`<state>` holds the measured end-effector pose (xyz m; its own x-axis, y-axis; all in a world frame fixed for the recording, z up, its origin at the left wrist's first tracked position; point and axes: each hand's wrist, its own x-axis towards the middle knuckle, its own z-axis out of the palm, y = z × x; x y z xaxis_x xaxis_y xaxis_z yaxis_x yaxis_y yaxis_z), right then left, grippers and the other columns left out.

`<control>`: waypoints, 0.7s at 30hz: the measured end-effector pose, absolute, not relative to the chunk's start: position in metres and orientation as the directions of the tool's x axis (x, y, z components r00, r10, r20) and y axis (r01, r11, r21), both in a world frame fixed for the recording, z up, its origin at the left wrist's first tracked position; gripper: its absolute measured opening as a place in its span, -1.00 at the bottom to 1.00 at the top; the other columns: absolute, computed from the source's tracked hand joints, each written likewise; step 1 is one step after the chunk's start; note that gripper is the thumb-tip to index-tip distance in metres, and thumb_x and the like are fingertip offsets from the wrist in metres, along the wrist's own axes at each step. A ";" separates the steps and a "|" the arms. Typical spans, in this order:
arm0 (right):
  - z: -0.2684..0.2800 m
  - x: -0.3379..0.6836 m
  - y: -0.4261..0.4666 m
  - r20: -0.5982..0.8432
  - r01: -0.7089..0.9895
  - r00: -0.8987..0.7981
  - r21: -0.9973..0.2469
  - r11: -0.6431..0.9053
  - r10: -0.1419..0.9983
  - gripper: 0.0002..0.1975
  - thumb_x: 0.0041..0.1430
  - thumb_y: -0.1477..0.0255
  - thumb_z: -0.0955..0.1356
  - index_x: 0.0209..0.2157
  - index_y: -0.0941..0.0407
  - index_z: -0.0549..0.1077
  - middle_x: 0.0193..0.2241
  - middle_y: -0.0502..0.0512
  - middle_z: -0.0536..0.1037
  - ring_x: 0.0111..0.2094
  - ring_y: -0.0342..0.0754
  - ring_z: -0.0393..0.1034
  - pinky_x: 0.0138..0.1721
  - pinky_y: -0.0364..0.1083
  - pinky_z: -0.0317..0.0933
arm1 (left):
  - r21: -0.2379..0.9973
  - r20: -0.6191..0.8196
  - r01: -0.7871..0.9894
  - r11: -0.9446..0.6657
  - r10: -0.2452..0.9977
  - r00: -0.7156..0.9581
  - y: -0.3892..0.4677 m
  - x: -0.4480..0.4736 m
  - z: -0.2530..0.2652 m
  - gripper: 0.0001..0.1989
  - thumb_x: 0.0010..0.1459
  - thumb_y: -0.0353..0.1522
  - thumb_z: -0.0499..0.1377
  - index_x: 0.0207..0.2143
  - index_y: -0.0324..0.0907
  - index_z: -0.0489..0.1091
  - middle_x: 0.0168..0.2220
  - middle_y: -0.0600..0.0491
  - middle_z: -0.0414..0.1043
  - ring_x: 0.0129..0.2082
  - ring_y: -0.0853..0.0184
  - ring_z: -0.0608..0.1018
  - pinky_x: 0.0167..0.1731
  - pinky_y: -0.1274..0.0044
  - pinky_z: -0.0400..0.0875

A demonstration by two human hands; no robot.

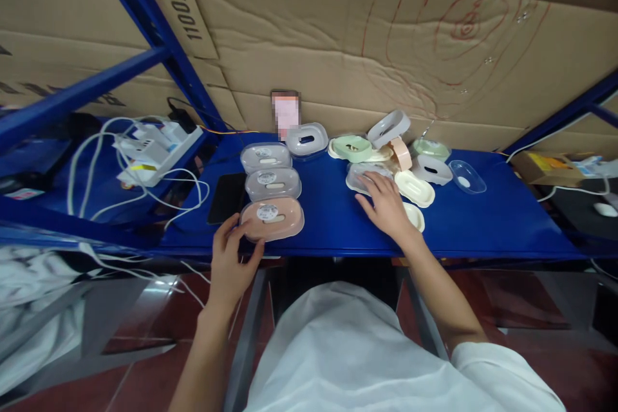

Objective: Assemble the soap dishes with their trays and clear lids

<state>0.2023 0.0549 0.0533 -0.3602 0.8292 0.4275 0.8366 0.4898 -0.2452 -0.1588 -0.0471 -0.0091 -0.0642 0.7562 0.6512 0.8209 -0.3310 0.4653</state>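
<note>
Three lidded cases point(273, 183) lined up on bench point(333, 225), seemingly finished; loose trays point(415, 189) at right apparently remain. Left hand point(232, 267), fingers parted, at peach case point(286, 224); right hand point(386, 205), fingers spread, over grey case point(356, 175).

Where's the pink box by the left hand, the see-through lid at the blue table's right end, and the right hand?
Pink box point(275, 221): head view, middle of its top.
See-through lid point(470, 176): head view, clear plastic near its white spot.
Right hand point(383, 201): head view, back of the hand.
</note>
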 end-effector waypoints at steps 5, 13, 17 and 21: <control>0.035 0.244 0.016 0.514 0.871 -0.208 -0.290 0.397 0.832 -0.60 0.53 0.23 0.23 0.22 0.05 0.49 0.15 0.25 0.59 0.20 0.22 0.44 0.24 0.22 0.21 | 0.317 0.794 0.871 -0.375 0.608 -0.027 -0.059 -0.124 -0.015 -0.50 0.25 -0.50 0.32 0.20 -0.01 0.40 0.24 -0.16 0.36 0.26 0.01 0.48 0.17 0.15 0.51; 0.016 0.231 -0.023 0.358 0.761 -0.397 -0.385 0.521 0.845 -0.56 0.54 0.27 0.21 0.34 -0.02 0.38 0.28 0.20 0.50 0.32 0.18 0.35 0.30 0.23 0.25 | 0.323 0.565 0.589 -0.741 0.650 0.507 -0.031 -0.045 0.002 -0.47 0.39 -0.39 0.22 0.37 -0.04 0.30 0.35 -0.17 0.37 0.33 0.03 0.45 0.26 0.15 0.45; 0.027 0.229 0.005 0.428 0.735 -0.416 -0.362 0.574 0.803 -0.53 0.56 0.30 0.16 0.38 -0.02 0.33 0.40 0.19 0.36 0.43 0.13 0.21 0.40 0.21 0.16 | 0.307 0.427 0.561 -0.769 0.638 0.641 -0.010 -0.033 0.005 -0.58 0.43 -0.27 0.21 0.30 -0.06 0.38 0.35 -0.15 0.38 0.36 0.00 0.41 0.31 0.07 0.39; 0.030 0.247 0.050 0.450 0.867 -0.306 -0.231 0.441 0.839 -0.48 0.55 0.23 0.20 0.40 0.14 0.31 0.28 0.35 0.48 0.36 0.25 0.28 0.40 0.33 0.01 | 0.384 0.445 0.607 -0.696 0.715 0.538 -0.008 -0.042 0.001 -0.75 0.42 -0.29 0.22 0.10 -0.08 0.49 0.22 -0.12 0.48 0.29 0.06 0.48 0.25 0.15 0.46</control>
<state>0.2469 0.0500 0.0296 -0.3064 0.8386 0.4504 0.8672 0.4410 -0.2312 -0.0423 -0.0076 0.0009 0.5385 0.7154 0.4453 0.6071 -0.6958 0.3838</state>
